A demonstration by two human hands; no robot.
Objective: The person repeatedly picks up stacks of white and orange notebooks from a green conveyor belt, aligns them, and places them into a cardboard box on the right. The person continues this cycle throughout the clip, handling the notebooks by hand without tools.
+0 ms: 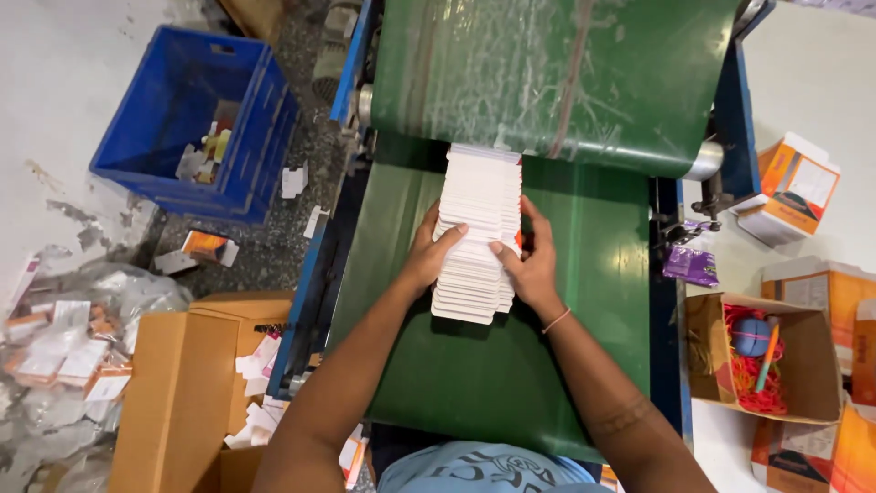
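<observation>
A long shingled row of flat white cards point(480, 219) lies on the green conveyor belt point(493, 365), running from under the upper green roller sheet point(547, 73) toward me. My left hand point(427, 256) grips the row's left side, thumb on top of the cards. On the right side my right hand point(529, 260) clasps the same stack, thumb pressed on its top. Both hands squeeze the near part of the row between them.
A blue crate point(196, 119) with scraps stands on the floor at the left. Brown cardboard boxes point(187, 383) with white offcuts sit at the lower left. At the right, an open carton point(762, 356) holds red rubber bands, near orange-and-white boxes point(794, 187).
</observation>
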